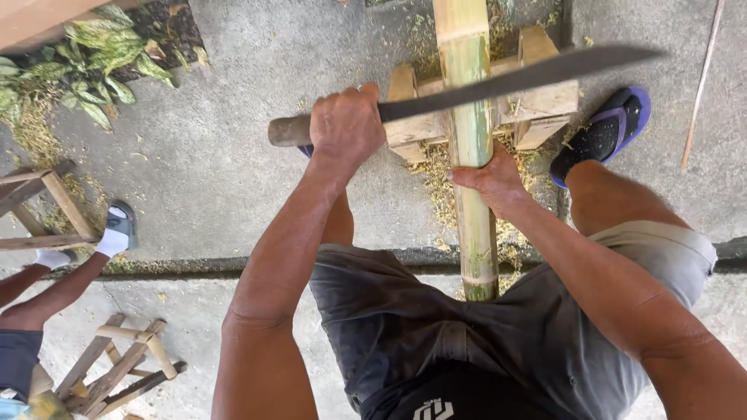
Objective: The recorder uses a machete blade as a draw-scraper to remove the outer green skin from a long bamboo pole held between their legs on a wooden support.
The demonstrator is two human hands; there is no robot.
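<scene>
My left hand (346, 124) is closed around the wooden handle of a long dark machete (529, 74), whose blade lies sideways across a green bamboo pole (465, 85). The pole runs away from me between my legs and rests in a low wooden cradle (554, 101). Just below the cradle, my right hand (492, 180) grips the pole from the right side. Pale bamboo shavings (436, 183) lie on the concrete around the cradle. The pole's near cut end (480, 288) sits by my grey shorts.
My right foot in a blue sandal (607, 132) stands beside the cradle. At the left, another person's leg (54, 288) in a white sock and sandal (117, 233) is near two wooden frames (117, 365) (43, 206). Plants (101, 54) grow top left; a thin stick (700, 85) lies right.
</scene>
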